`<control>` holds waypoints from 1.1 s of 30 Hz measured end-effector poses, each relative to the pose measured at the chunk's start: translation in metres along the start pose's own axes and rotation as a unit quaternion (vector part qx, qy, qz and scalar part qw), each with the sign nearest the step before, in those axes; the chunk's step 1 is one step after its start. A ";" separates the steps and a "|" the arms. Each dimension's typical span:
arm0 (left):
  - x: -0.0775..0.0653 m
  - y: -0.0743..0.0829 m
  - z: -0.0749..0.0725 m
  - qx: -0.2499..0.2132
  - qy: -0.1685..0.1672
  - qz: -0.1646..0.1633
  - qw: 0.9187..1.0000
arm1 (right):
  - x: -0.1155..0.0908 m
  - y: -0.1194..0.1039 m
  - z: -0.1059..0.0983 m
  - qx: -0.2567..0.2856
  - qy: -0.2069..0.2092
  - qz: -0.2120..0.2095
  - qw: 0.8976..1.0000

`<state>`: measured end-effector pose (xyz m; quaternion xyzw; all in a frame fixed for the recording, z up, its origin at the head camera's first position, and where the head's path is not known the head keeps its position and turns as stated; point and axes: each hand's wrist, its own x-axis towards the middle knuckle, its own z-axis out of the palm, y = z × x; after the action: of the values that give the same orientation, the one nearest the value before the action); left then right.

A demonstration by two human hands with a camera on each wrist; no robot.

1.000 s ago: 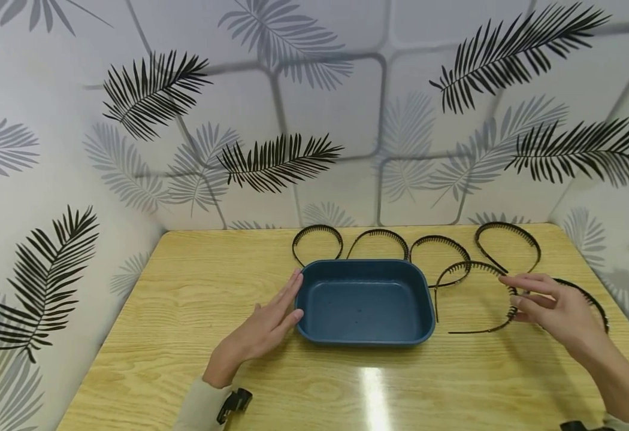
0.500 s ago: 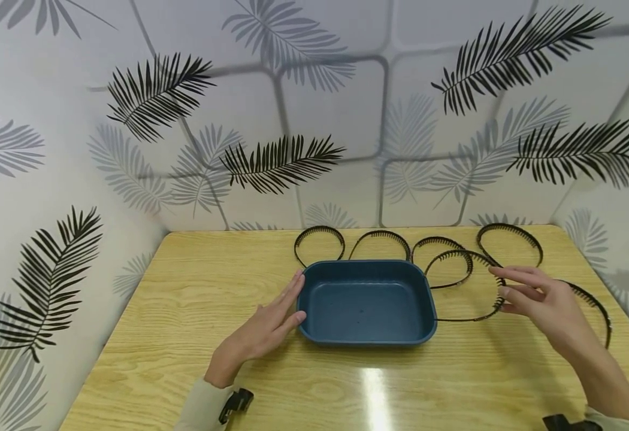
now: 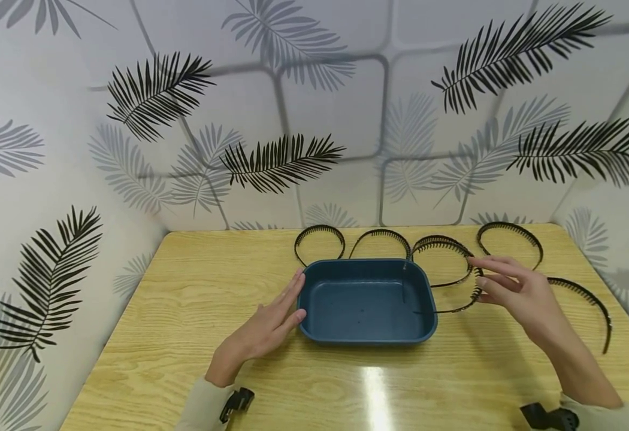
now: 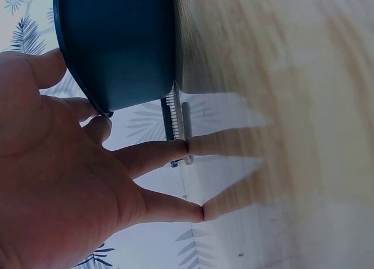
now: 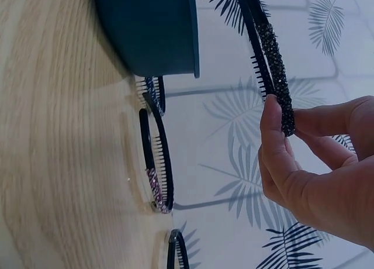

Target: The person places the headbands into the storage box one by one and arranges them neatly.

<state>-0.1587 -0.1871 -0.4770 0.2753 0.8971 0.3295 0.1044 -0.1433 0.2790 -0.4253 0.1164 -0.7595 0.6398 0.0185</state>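
A dark blue rectangular plastic tray [image 3: 357,317] stands on the wooden table. My left hand [image 3: 260,329] rests against its left side, fingers extended; in the left wrist view the thumb touches the tray wall, and two fingertips reach the tabletop. Between thumb and fingers, my right hand [image 3: 527,299] pinches a black toothed headband [image 5: 277,70], its outer side covered in dark sparkling beads. That headband is held up off the table, its free ends over the tray's right part. In the head view it overlaps another headband behind it.
Several more black headbands lie around the tray: one at back left [image 3: 320,227], one behind the tray [image 3: 381,232], one at back right [image 3: 514,226] and one at far right [image 3: 589,293]. A patterned wall [image 3: 347,197] borders the table's back edge.
My right hand has moved left with the headband, bringing its ends from beside the tray to over its right part. The left hand and tray have stayed in place.
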 end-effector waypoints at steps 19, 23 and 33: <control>0.000 -0.001 0.002 -0.002 0.010 0.007 1.000 | 0.020 -0.010 0.035 0.001 0.000 -0.006 1.000; -0.001 0.000 0.001 -0.003 0.006 0.004 1.000 | 0.023 -0.009 0.042 0.022 -0.011 -0.016 1.000; 0.000 0.003 -0.001 0.008 -0.001 -0.007 1.000 | 0.030 -0.001 0.060 0.058 -0.016 -0.015 0.998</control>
<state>-0.1578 -0.1864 -0.4745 0.2705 0.9015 0.3210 0.1056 -0.1645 0.2155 -0.4295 0.1389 -0.7196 0.6803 0.0088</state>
